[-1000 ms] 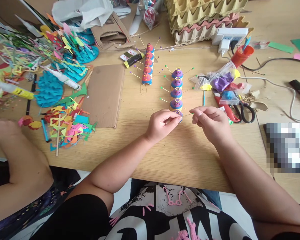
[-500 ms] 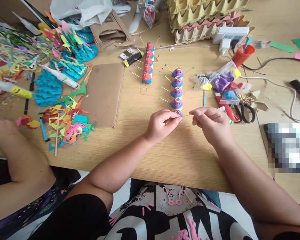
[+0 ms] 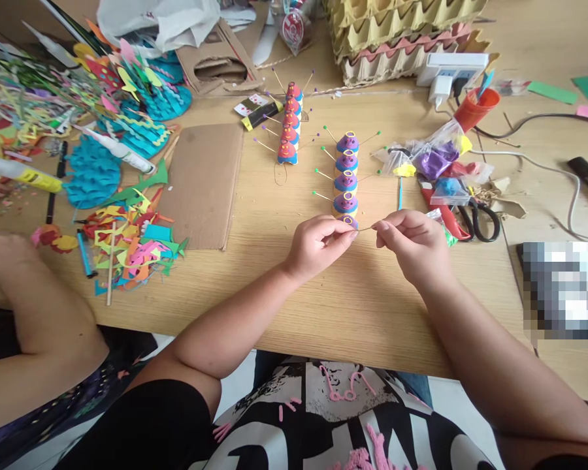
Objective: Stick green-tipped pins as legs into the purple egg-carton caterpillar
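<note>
My left hand (image 3: pixel 322 245) is closed in a pinch on one end of a thin toothpick (image 3: pixel 366 228). The fingers of my right hand (image 3: pixel 414 248) pinch the other end and cover its tip. Just beyond my hands stands a row of purple and blue painted egg-carton cups (image 3: pixel 345 202) with yellow rings and drawn faces. Green-tipped sticks jut from its sides. My left fingers partly hide the nearest cup; whether they touch it I cannot tell. Farther back and to the left is a similar red and blue row (image 3: pixel 287 151) with purple-tipped sticks.
Left of the rows lies a cardboard sheet (image 3: pixel 203 189), beside paper scraps (image 3: pixel 137 245) and glue bottles (image 3: pixel 120 151). Bags of clay (image 3: pixel 438 160), scissors (image 3: pixel 483 220) and a red cup (image 3: pixel 476 108) are at the right. A co-worker's arm (image 3: pixel 39 313) rests at the left edge.
My right hand has shifted slightly left along the toothpick, and its green tip is now covered by my fingers. Part of another hand has appeared at the far left edge.
</note>
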Available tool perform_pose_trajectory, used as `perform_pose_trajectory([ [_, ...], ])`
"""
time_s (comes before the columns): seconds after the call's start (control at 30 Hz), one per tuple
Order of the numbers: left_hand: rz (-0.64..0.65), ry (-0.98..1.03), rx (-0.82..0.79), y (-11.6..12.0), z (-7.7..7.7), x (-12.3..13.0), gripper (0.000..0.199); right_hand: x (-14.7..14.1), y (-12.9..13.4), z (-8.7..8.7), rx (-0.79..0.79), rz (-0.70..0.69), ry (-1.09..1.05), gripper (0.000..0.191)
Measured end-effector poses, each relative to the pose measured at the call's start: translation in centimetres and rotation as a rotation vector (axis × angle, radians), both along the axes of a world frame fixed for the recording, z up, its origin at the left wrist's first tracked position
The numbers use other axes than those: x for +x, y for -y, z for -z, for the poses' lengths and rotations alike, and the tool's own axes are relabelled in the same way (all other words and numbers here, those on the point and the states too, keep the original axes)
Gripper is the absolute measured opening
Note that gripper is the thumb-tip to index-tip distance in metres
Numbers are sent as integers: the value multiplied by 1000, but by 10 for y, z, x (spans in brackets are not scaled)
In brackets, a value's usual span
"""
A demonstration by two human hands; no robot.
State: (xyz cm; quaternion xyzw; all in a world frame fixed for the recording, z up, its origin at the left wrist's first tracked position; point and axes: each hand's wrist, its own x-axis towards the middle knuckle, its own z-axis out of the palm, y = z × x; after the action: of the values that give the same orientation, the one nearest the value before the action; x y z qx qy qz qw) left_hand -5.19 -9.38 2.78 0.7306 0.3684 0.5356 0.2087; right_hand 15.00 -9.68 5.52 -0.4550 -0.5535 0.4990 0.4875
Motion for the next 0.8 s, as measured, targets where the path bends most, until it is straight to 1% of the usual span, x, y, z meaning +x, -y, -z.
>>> perform_pose_trajectory([
  [0.17, 6, 12, -25, 1, 0, 0, 12, 1, 1, 2, 5, 4, -11, 43],
  [0.3, -9, 51, -67, 1, 0, -1, 16, 0, -2, -1, -39, -73, -61, 44],
  [0.37, -13, 46, -67, 1, 0, -2, 17, -2, -2, -3, -70, -120, -76, 46],
  [0.43, -8, 34, -48, 1, 0, -2, 17, -6, -1, -4, -82, -137, -91, 45],
  [0.57, 23, -5, -17, 2, -1, -1, 17, -12, 2, 1, -80, -104, -119, 40],
  [0.7, 18, 4, -24, 3, 0, 0, 19, -9, 0, 9, -80, -18, -176, 34],
  [0.8, 7, 32, -14, 3, 0, 0, 12, -7, -3, 10, -107, 42, -263, 36],
])
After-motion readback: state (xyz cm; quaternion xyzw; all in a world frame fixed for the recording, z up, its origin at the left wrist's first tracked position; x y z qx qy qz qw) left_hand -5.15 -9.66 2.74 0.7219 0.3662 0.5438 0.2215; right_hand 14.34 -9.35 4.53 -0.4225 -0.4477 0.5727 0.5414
